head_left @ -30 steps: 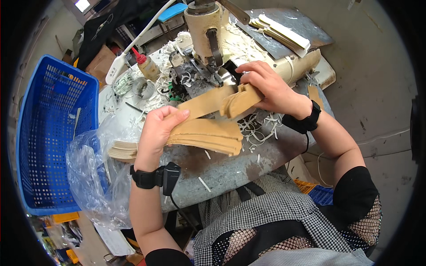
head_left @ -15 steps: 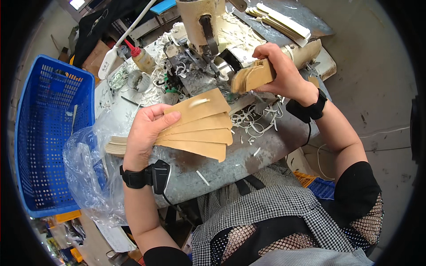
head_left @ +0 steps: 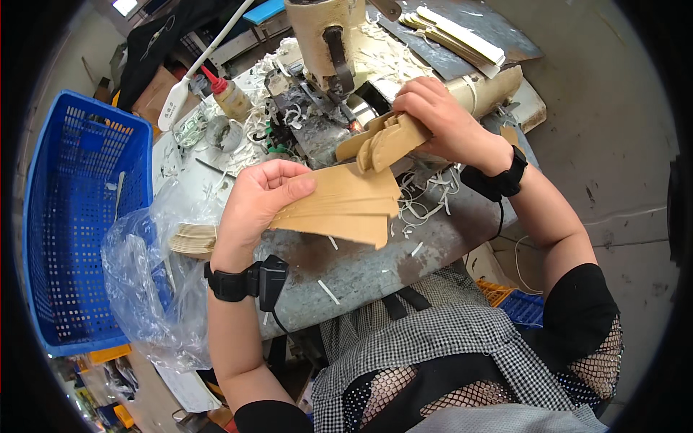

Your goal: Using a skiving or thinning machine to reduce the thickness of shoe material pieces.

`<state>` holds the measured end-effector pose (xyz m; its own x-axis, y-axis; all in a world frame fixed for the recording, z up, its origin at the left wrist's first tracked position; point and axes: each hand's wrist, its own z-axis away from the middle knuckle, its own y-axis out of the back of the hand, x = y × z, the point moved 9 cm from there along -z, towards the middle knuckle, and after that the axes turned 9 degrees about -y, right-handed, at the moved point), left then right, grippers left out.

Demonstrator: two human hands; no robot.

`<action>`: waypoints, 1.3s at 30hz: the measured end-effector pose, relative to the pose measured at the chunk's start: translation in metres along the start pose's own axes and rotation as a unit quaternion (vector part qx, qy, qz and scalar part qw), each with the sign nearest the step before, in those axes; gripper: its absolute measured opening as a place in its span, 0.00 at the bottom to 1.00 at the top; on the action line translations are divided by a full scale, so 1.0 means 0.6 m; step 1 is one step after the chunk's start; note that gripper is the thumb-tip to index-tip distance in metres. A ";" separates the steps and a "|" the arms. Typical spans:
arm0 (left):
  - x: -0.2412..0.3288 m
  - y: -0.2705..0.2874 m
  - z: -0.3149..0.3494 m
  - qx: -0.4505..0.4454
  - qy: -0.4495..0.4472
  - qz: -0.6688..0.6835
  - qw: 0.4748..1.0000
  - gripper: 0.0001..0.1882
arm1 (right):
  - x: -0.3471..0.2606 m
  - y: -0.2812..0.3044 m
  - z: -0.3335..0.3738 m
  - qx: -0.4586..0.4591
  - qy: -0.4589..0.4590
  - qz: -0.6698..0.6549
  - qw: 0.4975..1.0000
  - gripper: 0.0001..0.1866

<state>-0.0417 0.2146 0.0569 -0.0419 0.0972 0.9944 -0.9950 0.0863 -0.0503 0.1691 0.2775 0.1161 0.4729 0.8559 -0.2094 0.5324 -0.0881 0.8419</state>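
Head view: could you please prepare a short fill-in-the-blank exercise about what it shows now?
The ____ of the left hand lies on the tan strips. The right hand holds tan pieces; its wristband is coloured ____. The large basket at the picture's left is coloured ____. The bottle has a top coloured ____.

Missing words: thumb; black; blue; red.

The flat pieces (head_left: 336,195) are tan, the basket (head_left: 79,184) blue, the scraps (head_left: 393,55) whitish, the apron (head_left: 404,333) black-and-white checked.

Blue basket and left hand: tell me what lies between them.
In the head view, a crumpled clear plastic bag lies against the blue basket; nearer the left hand is a stack of pale tan pieces, partly hidden by the wrist.
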 end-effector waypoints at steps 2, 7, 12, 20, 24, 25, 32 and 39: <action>0.000 0.003 0.008 -0.038 0.003 0.022 0.999 0.10 | 0.008 0.014 0.004 0.024 -0.003 -0.044 0.999 0.29; -0.003 0.032 0.015 -0.015 0.000 0.026 1.000 0.08 | 0.020 0.037 0.014 0.080 -0.034 -0.144 0.986 0.30; -0.001 0.043 0.006 0.024 -0.012 0.020 0.999 0.08 | 0.009 0.043 0.019 0.085 -0.011 -0.081 0.993 0.27; 0.005 0.037 0.011 -0.030 -0.006 0.013 0.999 0.06 | -0.007 0.053 0.021 0.105 -0.006 -0.091 0.990 0.22; 0.009 0.035 0.018 -0.043 -0.006 0.040 0.998 0.06 | -0.003 0.066 0.023 0.154 -0.015 -0.062 0.986 0.22; 0.010 0.047 0.009 -0.008 -0.016 0.034 0.999 0.06 | -0.004 0.066 0.024 0.154 -0.015 -0.063 0.986 0.22; 0.003 0.049 -0.010 0.032 -0.022 -0.002 0.999 0.08 | -0.008 0.071 0.024 0.155 -0.014 -0.062 0.986 0.21; -0.001 0.046 -0.023 0.054 -0.034 -0.026 0.998 0.09 | -0.016 0.030 0.006 0.018 -0.001 -0.054 0.998 0.24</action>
<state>-0.0681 0.2308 0.0537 0.0078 0.0271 0.9996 -0.9998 -0.0190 0.0083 0.1766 0.2662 0.1315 0.4122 0.8609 -0.2983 0.6055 -0.0142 0.7957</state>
